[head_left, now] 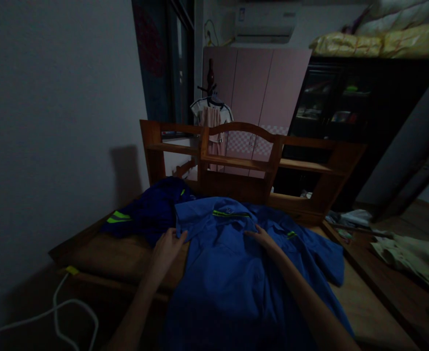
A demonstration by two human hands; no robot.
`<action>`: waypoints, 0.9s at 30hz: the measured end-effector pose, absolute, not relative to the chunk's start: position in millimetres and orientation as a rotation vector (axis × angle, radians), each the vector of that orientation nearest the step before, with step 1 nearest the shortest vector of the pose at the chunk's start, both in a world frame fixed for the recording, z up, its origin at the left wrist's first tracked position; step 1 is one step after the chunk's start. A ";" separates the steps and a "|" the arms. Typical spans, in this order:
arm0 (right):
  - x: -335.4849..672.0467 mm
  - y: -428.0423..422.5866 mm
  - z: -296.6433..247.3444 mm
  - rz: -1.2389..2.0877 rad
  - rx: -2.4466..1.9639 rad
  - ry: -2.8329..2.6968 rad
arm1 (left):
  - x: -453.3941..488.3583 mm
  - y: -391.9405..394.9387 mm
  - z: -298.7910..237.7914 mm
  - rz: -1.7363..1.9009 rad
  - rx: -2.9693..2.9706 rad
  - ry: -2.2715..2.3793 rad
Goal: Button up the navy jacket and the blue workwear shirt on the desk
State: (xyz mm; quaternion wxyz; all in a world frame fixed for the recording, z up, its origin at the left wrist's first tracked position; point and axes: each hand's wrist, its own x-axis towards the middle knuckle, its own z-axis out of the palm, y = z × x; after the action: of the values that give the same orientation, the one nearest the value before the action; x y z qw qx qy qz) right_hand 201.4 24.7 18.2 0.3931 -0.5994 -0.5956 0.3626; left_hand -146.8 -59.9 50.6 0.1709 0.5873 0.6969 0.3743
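A blue work shirt (221,273) with a neon-green and dark stripe lies spread before me, its lower part hanging toward me. At the edge of its left-side sleeve, my left hand (169,248) pinches the cloth between thumb and fingers. My right hand (263,239) is closed on the fabric near the shirt's other side, right of the stripe. Under and beside it on the right is another blue garment (320,253) with a small green stripe. A darker blue garment (144,209) with green bands lies bunched at the left.
The clothes rest on a wooden bed (101,253) with a shelved headboard (236,163) behind. A white cable (75,302) hangs at the lower left. Pale cloth (415,256) lies at the right. Beyond stand a pink wardrobe (252,83) and a dark cabinet (382,97); a wall borders the left.
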 end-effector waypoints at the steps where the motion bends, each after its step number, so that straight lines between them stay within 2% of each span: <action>1: 199.6 25.6 17.0 0.955 -1.499 -1.511 | -151.2 -40.2 47.3 1.017 1.661 2.009; 4: 193.0 27.2 15.4 1.030 -1.421 -1.512 | -147.0 -1.1 37.1 0.961 1.601 1.965; 8: 188.9 27.5 14.6 1.033 -1.353 -1.500 | -127.8 17.6 41.3 1.118 1.690 2.095; 12: 189.6 27.6 16.0 1.027 -1.293 -1.479 | -132.7 32.7 72.8 1.239 1.927 2.362; 15: 187.9 22.8 21.7 1.254 -1.165 -1.466 | -156.1 51.6 102.5 1.286 1.908 2.483; 17: 185.4 15.9 28.5 1.380 -1.058 -1.476 | -176.8 66.2 117.8 1.248 1.895 2.543; 19: 183.6 7.3 36.6 1.370 -1.005 -1.538 | -198.5 80.3 126.2 1.172 1.967 2.521; 24: 185.9 -7.4 49.0 1.426 -0.959 -1.790 | -240.6 96.8 117.7 0.777 2.138 2.279; 27: 185.8 -6.9 43.3 1.378 -1.009 -1.890 | -245.4 87.3 106.7 0.830 2.060 2.339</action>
State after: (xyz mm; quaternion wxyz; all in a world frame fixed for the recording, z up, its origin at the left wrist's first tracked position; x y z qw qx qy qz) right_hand 185.8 -6.9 43.3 0.2926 -0.3789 -0.7095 0.5171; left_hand -245.4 87.3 106.7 -0.0419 0.6382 0.7245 0.2571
